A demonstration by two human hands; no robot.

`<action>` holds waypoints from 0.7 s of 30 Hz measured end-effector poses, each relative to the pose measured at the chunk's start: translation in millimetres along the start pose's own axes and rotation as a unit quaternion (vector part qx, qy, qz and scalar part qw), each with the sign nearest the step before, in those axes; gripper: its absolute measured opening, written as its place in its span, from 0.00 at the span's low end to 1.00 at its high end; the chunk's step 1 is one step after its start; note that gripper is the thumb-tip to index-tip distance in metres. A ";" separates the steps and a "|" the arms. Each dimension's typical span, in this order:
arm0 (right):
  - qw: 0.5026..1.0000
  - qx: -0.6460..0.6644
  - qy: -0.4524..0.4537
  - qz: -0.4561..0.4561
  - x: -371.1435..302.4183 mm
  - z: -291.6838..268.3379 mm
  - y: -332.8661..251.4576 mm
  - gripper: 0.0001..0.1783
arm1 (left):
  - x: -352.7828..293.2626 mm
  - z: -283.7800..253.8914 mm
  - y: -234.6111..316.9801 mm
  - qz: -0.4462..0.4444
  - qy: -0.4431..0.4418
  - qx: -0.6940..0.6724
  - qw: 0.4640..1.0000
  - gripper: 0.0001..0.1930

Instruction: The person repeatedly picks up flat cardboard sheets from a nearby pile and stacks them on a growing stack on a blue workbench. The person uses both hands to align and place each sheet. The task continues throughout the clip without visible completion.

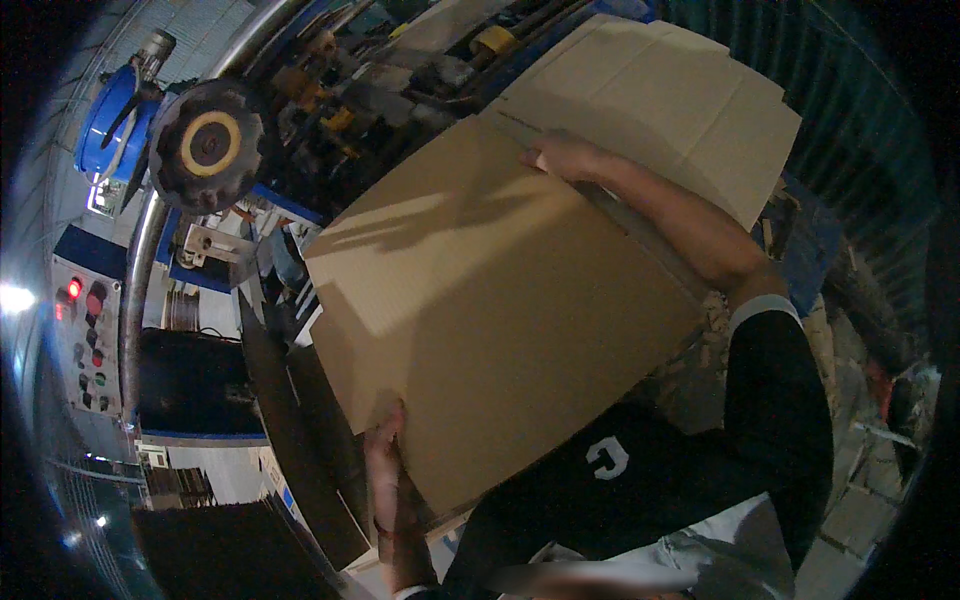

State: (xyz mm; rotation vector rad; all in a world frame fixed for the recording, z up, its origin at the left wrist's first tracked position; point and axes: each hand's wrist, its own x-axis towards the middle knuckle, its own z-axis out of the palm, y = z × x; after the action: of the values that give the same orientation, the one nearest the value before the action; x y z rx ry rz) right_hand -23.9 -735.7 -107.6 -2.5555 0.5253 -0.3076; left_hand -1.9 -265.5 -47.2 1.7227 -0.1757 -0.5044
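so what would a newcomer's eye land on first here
Probably the big brown cardboard sheet filling the middle, with the left hand at its lower left edge and the right hand at its upper right edge. Next, the dark round wheel with a yellow ring at upper left, and the glowing red light on the panel at far left.
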 end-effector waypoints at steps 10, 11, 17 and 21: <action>0.967 0.202 -0.152 0.037 -38.0 -40.7 -18.7 0.26 | -6.0 0.4 10.5 -0.039 -0.036 -0.079 0.995 0.28; 0.969 0.166 -0.168 0.077 -49.7 -44.8 -23.8 0.26 | -10.7 1.6 11.7 -0.037 -0.023 -0.116 0.992 0.29; 0.977 0.126 -0.156 0.073 -86.3 -38.4 -14.5 0.28 | -27.9 39.5 31.9 -0.096 0.054 -0.065 0.992 0.29; 0.968 0.191 -0.147 0.064 -81.8 -31.1 0.1 0.29 | -42.0 67.7 53.7 -0.122 0.043 -0.063 0.990 0.28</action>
State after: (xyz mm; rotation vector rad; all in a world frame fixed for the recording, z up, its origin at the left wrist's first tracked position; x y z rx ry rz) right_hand -107.2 -714.9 -90.7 -2.1311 0.4646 0.0194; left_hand -59.5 -321.7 5.3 1.6471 0.1295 -0.6057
